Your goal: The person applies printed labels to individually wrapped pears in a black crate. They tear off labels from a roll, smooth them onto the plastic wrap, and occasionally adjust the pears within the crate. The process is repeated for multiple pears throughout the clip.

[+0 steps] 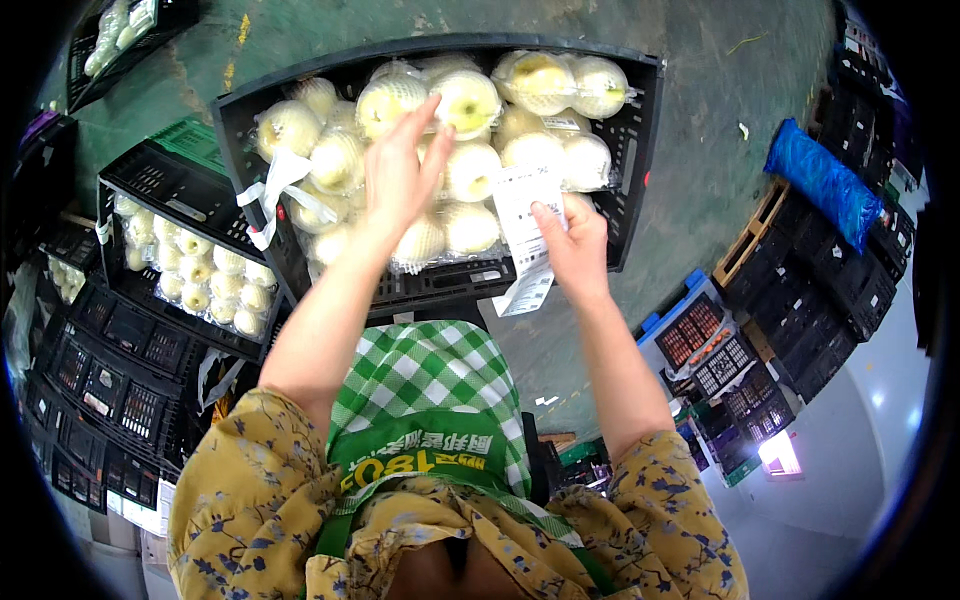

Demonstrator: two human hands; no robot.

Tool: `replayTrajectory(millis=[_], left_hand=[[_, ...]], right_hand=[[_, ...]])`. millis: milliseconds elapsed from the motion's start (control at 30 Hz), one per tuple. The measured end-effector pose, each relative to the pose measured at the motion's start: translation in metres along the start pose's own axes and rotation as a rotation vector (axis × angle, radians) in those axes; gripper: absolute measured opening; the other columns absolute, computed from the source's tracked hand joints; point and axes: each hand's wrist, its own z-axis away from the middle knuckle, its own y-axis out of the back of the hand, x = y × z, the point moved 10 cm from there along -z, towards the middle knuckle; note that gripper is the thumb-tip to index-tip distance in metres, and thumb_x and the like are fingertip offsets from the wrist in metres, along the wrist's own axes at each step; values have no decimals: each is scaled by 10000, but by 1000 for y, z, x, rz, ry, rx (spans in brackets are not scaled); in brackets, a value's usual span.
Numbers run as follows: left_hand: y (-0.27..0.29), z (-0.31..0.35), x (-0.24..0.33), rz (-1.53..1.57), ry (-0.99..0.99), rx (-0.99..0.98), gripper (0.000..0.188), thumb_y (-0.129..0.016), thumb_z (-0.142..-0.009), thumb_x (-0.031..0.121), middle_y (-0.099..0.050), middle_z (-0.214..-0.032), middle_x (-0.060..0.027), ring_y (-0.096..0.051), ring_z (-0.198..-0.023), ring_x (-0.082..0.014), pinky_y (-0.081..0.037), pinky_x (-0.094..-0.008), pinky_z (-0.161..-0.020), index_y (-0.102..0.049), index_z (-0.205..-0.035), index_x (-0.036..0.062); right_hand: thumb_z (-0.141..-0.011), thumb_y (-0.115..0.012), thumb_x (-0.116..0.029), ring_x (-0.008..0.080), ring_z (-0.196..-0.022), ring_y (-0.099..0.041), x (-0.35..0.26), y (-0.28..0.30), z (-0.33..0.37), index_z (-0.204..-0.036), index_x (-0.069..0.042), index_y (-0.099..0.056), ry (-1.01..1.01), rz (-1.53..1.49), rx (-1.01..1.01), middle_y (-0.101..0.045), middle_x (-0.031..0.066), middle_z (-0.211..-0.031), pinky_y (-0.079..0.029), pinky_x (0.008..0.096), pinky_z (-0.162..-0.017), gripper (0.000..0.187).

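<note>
A black plastic crate [635,150] in front of me holds several clear-wrapped packs of round, pale yellow fruit [468,100] in white foam nets. My left hand [400,175] is over the left-middle packs, its fingers stretched out and apart at the fruit of a far pack; whether they touch it I cannot tell. Pinched between thumb and fingers of my right hand [575,240] is a long white strip of printed labels [527,225], which hangs over the crate's near right part. A label [562,123] shows on one pack at the back right. White plastic [275,195] is tied at the crate's left side.
To the left, another black crate [180,225] holds similar fruit, with stacked black crates [110,370] nearer me. A further crate [130,45] stands far left. On the right are dark crates [790,280], a blue plastic bundle [825,185] and a wooden pallet [750,230].
</note>
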Motion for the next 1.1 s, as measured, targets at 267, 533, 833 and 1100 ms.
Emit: replayTrajectory(millis=[267,533,833,1100], left_hand=[[-15,-56,-69,-335,-110,-33,335,-565,-797,202,-546,-1162,-138,-497,-1080,-300,-378,-365,-943,-585,-1102,67],[-7,-57,-89,-156,67,26,248,-569,-766,139,-611,-1015,-97,-536,-991,-293,-421,-363,-863,-625,-1002,91],[-15,-63,-120,23,239,-8,497,-633,-703,218,-511,-1184,-130,-485,-1080,-310,-401,-375,-904,-515,-1160,62],[-32,-70,-108,69,117,-286,463,-479,-777,206,-472,-1256,-154,-422,-1161,-318,-331,-369,-975,-491,-1218,65]], right_hand=[[-861,-571,-128,86,-647,-565,-12,-43,-72,-910,39,-588,-173,-328,-178,-623,49,-787,-456,235,-575,175],[-861,-537,-72,159,-701,-600,20,-107,-136,-970,54,-568,-424,-337,-198,-623,104,-854,-489,284,-599,169],[-833,-522,26,279,-725,-612,73,-132,-199,-985,134,-527,-610,-438,-10,-590,202,-888,-492,405,-576,186],[-860,-488,-51,224,-726,-540,117,-134,-238,-1122,-40,-485,-673,-717,-6,-562,120,-895,-479,417,-620,263]])
